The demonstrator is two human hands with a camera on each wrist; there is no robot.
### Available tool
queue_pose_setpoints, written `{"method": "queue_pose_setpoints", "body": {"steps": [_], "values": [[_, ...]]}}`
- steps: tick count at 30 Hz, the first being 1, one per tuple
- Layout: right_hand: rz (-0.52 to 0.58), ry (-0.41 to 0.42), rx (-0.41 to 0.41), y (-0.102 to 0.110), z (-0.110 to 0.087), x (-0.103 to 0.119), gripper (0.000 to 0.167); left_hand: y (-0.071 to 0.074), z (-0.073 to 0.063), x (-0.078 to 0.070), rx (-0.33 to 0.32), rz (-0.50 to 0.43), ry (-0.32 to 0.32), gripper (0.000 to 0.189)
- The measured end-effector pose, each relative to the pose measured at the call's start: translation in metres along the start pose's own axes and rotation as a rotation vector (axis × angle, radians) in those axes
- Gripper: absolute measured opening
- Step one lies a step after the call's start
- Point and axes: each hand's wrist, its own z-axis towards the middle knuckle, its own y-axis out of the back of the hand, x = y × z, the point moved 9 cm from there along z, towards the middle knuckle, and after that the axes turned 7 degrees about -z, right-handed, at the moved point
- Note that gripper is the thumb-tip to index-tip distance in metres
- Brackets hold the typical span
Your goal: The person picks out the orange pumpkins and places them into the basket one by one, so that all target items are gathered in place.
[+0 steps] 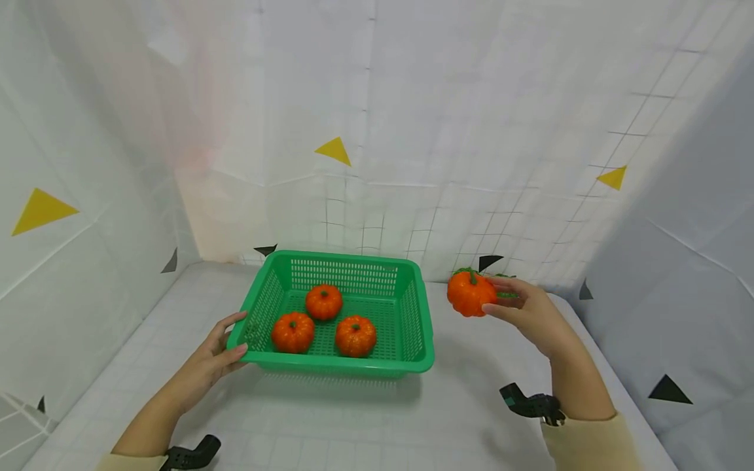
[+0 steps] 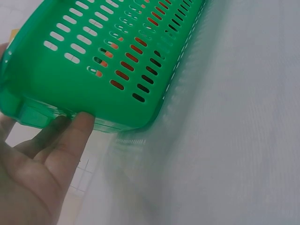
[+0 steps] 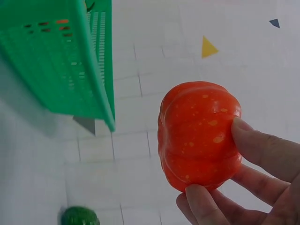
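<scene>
A green plastic basket (image 1: pixel 344 366) with slotted walls holds three small orange pumpkins: one at the back (image 1: pixel 324 302), one at front left (image 1: pixel 292 332) and one at front right (image 1: pixel 356 336). My left hand (image 1: pixel 215 350) grips the basket's left end by its rim; in the left wrist view the fingers (image 2: pixel 77 136) reach the end wall. To the right of the basket, my right hand (image 1: pixel 530 311) holds another orange pumpkin (image 1: pixel 470 294) in the air, stem up. Thumb and fingertips pinch its side in the right wrist view, where the pumpkin (image 3: pixel 201 136) shows pale specks.
Something green (image 1: pixel 506 294) is partly hidden behind my right hand; a dark green rounded thing (image 3: pixel 79 216) shows at the right wrist view's lower edge. White sheeting walls (image 1: pixel 412 131) with yellow and black triangles enclose the white table (image 1: pixel 330 425).
</scene>
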Motion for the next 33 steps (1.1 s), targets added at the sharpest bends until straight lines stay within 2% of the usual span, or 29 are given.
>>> {"method": "queue_pose_setpoints", "body": {"steps": [9,19,28,33], "values": [[0.045,0.005,0.042,-0.023,0.02,0.032,0.062,-0.001,0.001,0.0,0.0,0.006,-0.002,0.065],[0.096,0.029,0.133,-0.052,0.047,0.06,0.059,0.0,0.002,-0.001,-0.001,0.012,-0.004,0.065],[0.068,-0.009,0.227,-0.088,0.078,0.073,0.057,0.001,0.001,0.001,0.009,-0.004,-0.014,0.065],[0.003,-0.048,0.251,-0.103,0.093,0.079,0.054,0.001,0.001,0.0,0.013,-0.003,-0.019,0.065]]}}
